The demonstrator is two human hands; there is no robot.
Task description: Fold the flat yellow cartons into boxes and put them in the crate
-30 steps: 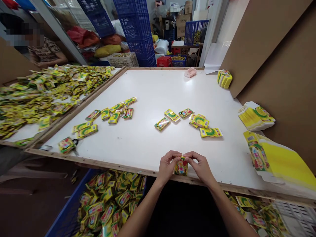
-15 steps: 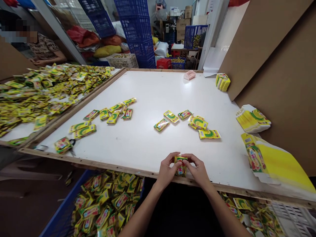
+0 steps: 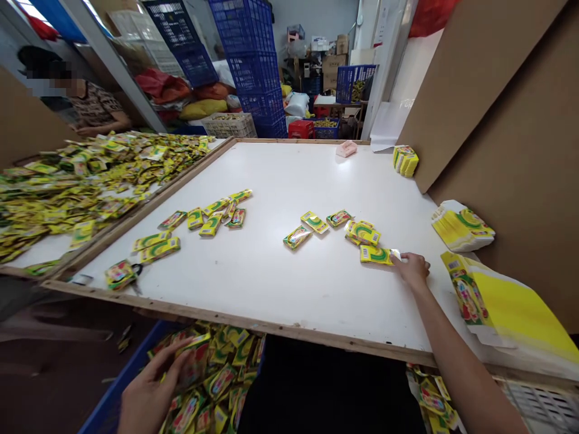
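My left hand [image 3: 156, 377] is over the blue crate [image 3: 118, 381] below the table edge, its thumb and fingers around a small yellow-green packet [image 3: 195, 355] with a red print, blurred by motion. Many similar packets [image 3: 221, 371] fill that crate. Out on the white table [image 3: 271, 277], my right hand [image 3: 411, 268] pinches the clear right end of a flat yellow packet [image 3: 376, 255]. Just behind it lie a few overlapping yellow packets [image 3: 363, 232]. Further left are a green-and-red packet [image 3: 339, 218] and two more packets.
At the right lie a fanned stack of yellow cartons [image 3: 465, 228] and a long row of flat cartons [image 3: 520, 307] beside a cardboard wall [image 3: 502, 132]. Scissors [image 3: 137, 278] lie by a packet near the left corner. A co-worker [image 3: 97, 105] sits behind a packet heap [image 3: 104, 175].
Both hands were together on one packet at the table's front edge. My left hand has carried a packet down-left over the crate; my right hand has reached right to another packet.
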